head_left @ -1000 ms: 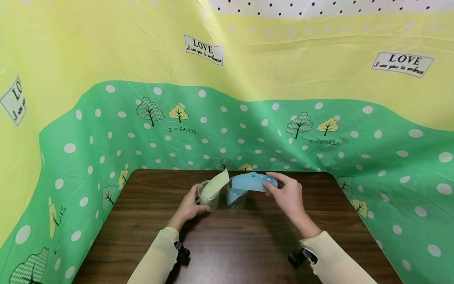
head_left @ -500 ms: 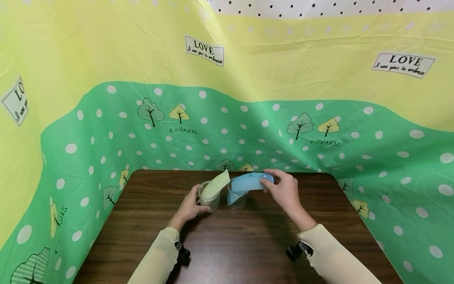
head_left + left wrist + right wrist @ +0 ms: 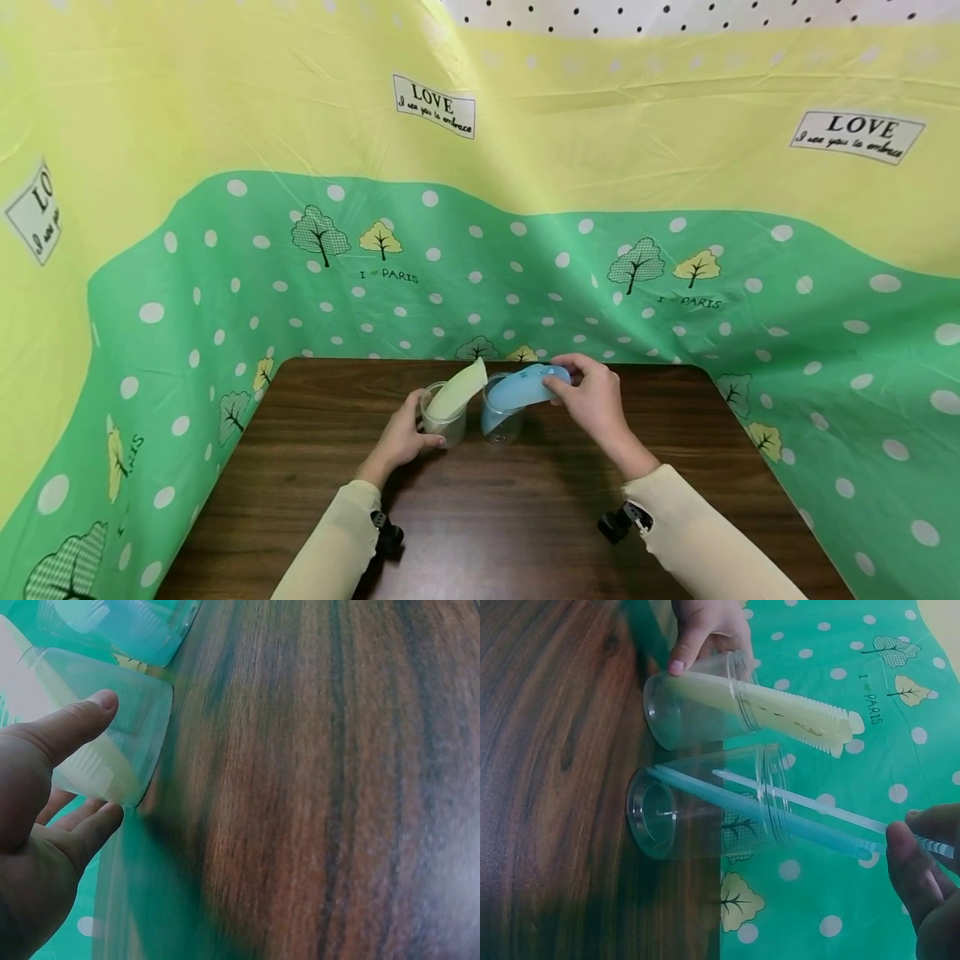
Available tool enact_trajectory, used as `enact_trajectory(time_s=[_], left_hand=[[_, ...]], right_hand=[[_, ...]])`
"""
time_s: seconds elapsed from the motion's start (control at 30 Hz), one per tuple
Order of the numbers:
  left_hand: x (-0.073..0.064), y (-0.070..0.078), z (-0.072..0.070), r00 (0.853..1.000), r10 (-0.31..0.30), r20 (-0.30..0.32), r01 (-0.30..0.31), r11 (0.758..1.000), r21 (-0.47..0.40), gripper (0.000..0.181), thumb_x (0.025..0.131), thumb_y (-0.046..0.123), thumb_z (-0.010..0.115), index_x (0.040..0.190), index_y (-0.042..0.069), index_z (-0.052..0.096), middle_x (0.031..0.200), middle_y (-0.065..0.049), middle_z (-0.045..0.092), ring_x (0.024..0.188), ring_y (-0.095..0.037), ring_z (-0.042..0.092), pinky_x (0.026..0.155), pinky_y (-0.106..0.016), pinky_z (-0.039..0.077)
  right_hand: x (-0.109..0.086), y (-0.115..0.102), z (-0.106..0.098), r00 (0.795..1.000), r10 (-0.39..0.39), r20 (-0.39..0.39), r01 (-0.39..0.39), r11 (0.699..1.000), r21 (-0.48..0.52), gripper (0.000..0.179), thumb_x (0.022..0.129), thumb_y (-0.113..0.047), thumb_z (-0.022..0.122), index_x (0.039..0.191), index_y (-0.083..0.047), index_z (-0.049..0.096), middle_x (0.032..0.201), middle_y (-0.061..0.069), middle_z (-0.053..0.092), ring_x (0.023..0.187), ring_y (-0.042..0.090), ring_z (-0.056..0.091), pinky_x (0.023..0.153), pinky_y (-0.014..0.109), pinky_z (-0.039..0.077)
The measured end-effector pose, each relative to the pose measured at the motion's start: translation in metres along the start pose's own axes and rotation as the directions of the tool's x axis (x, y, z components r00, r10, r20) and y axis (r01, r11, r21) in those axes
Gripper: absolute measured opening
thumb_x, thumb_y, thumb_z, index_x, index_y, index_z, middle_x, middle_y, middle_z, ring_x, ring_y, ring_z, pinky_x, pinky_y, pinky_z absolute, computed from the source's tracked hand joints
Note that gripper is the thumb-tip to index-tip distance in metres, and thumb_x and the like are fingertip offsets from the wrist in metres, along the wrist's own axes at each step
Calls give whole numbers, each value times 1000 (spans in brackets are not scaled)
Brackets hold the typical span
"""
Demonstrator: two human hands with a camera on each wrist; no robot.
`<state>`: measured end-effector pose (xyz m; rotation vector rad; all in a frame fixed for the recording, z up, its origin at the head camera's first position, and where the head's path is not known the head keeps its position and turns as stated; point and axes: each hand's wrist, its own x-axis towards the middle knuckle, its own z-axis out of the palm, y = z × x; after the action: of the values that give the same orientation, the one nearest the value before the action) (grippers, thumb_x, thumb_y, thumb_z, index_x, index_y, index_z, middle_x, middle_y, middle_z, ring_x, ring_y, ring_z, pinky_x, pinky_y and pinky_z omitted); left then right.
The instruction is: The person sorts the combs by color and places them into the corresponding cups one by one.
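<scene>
In the head view, my left hand [image 3: 401,435] grips a clear plastic jar [image 3: 454,433], its thumb on the near side and fingers round the other. A pale yellow curved piece with ridged edges [image 3: 459,390] leans inside, its upper end above the rim. Beside it stands a second clear jar [image 3: 513,431]. My right hand [image 3: 597,404] pinches the upper end of a thin blue curved piece [image 3: 525,387]. In the right wrist view, that light blue piece [image 3: 832,812] reaches through the jar's mouth. Another blue piece [image 3: 810,830] leans in the same jar.
Both jars are on a dark wood-grain table [image 3: 480,517], near its back edge. A green and yellow printed cloth [image 3: 405,325] hangs behind the table and along its sides. Each forearm carries a black wrist device.
My right hand has moved left, carrying the blue piece deeper into the right jar and tilting it more steeply. The left hand and its jar have stayed almost still.
</scene>
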<state>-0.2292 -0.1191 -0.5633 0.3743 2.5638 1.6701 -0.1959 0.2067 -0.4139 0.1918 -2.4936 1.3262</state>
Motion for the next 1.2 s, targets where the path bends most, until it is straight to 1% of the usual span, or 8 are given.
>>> enact_trajectory(time_s=[0.2,0.27,0.43,0.63,0.73,0.93,1.03,1.2], left_hand=[[1,0,1,1000,-13,2,13,1000,9,92,76,0,90,151,4,37,154,-22,44,142,-41,47,109,-48,50],[1,0,1,1000,-24,3,24,1000,14,92,76,1,90,151,5,37,154,-21,44,142,-39,47,110,-47,50],[1,0,2,1000,-22,4,22,999,26,92,75,1,90,151,5,37,154,-21,45,142,-39,48,109,-47,51],[1,-1,2,1000,-8,-1,8,1000,24,94,75,1,91,151,3,36,153,-23,45,141,-40,48,109,-48,51],[0,-1,2,1000,-7,0,7,1000,24,94,75,1,90,151,3,36,154,-23,44,141,-41,47,109,-48,50],[1,0,1,1000,1,-8,-1,1000,16,93,75,1,91,150,3,37,153,-24,44,142,-40,46,109,-49,50],[1,1,1,1000,4,-14,-4,1000,6,92,74,0,91,150,3,38,153,-24,45,141,-42,47,109,-50,50],[1,0,1,1000,-10,-10,10,1000,3,93,75,0,90,151,4,37,154,-23,44,142,-40,47,110,-49,50]], right_hand=[[4,1,2,1000,3,10,-2,1000,-23,30,90,-15,80,119,-8,75,98,15,73,65,26,74,55,25,60],[5,1,2,1000,5,13,-5,1000,-27,30,90,-15,80,119,-9,75,99,14,74,65,25,74,55,25,60],[8,3,4,1000,9,20,-8,999,-41,31,91,-16,80,121,-11,75,101,13,75,63,16,73,55,25,60],[10,3,5,1000,-17,9,18,996,-90,30,92,-16,77,121,-12,76,96,11,77,67,19,71,52,27,55],[10,3,6,1000,-26,12,27,994,-108,30,92,-16,75,121,-11,76,93,10,77,68,18,69,52,27,53],[13,5,9,1000,-14,23,15,997,-73,30,92,-14,77,122,-11,75,91,10,75,67,15,71,53,27,57],[15,6,10,1000,-10,22,11,997,-75,31,92,-14,78,122,-12,75,90,9,75,66,15,72,54,27,57],[18,5,13,1000,1,26,1,996,-91,31,91,-15,78,123,-12,75,88,9,74,66,22,73,53,28,57]])
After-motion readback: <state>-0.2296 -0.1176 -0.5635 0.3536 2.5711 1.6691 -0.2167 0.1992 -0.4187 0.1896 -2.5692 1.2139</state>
